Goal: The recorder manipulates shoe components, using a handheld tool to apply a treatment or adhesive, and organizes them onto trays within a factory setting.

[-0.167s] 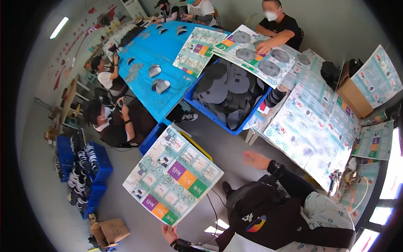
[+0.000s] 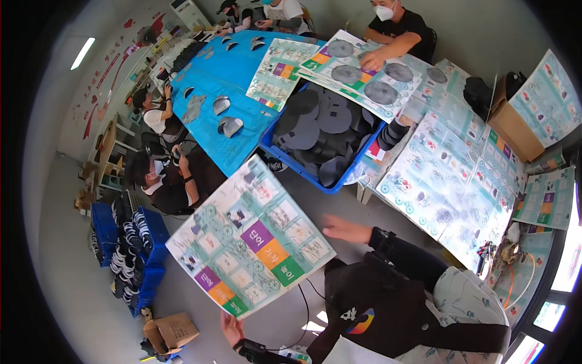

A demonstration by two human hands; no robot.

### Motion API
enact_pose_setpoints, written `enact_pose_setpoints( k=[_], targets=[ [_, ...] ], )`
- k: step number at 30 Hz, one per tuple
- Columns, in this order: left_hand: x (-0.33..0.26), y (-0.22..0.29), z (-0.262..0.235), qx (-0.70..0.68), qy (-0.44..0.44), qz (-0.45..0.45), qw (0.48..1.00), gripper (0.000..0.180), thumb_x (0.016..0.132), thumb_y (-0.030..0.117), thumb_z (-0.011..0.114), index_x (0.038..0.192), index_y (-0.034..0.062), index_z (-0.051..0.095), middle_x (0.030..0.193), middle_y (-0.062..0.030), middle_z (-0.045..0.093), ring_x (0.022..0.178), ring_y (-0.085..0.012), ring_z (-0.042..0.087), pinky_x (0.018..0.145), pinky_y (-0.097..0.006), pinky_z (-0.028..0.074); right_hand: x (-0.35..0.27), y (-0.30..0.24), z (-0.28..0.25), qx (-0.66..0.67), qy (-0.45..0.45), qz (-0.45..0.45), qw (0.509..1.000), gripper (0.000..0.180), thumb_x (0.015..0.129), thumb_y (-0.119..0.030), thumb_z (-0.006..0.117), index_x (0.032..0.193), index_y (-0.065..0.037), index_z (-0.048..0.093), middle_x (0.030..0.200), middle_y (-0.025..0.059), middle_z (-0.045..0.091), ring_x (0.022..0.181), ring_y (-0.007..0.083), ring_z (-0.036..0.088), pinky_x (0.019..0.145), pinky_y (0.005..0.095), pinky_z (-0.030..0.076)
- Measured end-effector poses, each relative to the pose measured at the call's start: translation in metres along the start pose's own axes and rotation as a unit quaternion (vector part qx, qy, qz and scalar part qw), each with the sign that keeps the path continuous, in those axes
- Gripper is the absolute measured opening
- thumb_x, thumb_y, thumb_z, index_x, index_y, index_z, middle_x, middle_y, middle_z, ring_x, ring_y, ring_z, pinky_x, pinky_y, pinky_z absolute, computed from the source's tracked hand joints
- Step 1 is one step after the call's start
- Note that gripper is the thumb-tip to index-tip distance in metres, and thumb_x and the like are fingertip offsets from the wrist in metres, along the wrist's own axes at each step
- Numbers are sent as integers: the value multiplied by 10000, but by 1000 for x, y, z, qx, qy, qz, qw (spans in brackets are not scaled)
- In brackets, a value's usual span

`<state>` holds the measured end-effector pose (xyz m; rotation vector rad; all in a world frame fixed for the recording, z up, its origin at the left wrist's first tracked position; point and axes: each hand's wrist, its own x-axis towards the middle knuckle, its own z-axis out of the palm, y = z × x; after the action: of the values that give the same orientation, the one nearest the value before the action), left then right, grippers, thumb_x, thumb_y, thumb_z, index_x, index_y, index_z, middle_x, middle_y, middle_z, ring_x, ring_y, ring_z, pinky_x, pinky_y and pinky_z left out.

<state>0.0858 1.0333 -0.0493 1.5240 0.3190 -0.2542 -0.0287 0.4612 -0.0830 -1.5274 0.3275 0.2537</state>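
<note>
A large printed board (image 2: 251,239), pale green with purple, orange and green blocks, hangs tilted in front of me. At its lower edge my left hand (image 2: 232,330) grips it, the fingers partly hidden by the board. Just right of the board's right corner is my right hand (image 2: 345,229), apart from it and empty, fingers stretched toward it. Beyond the board stands a blue bin (image 2: 339,185) full of dark grey, rounded flat pieces (image 2: 336,115).
A table (image 2: 442,182) covered with similar boards is on the right. Across from me, a person (image 2: 397,33) touches a board bearing dark oval pieces. More people sit along the blue table (image 2: 242,79). Shoes fill blue crates (image 2: 148,239) at left, near an open cardboard box (image 2: 173,330).
My right hand has moved left, closer to the board's right corner. The board has come nearer and looks larger, with my left hand still on its lower edge.
</note>
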Motion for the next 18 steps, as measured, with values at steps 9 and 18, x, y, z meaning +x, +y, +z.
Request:
enact_pose_setpoints(
  k=[9, 18],
  targets=[
    [222, 120, 274, 162, -237, 264, 921, 327, 1011, 156, 609, 1295, -6, 593, 1127, -50, 670, 936, -123, 645, 730, -242, 521, 38, -23, -76, 275, 223, -91, 931, 315, 958, -116, 686, 1247, 3, 642, 1136, 58, 716, 978, 141, 671, 876, 328, 550],
    [606, 56, 535, 82, -363, -109, 922, 482, 982, 400, 633, 1295, 44, 540, 1313, -157, 647, 1087, -240, 669, 848, -346, 540, 131, 29, -125, 382, 390, -70, 835, 304, 966, -56, 638, 1259, 22, 614, 1156, 98, 697, 991, 215, 678, 867, 373, 565]
  ],
)
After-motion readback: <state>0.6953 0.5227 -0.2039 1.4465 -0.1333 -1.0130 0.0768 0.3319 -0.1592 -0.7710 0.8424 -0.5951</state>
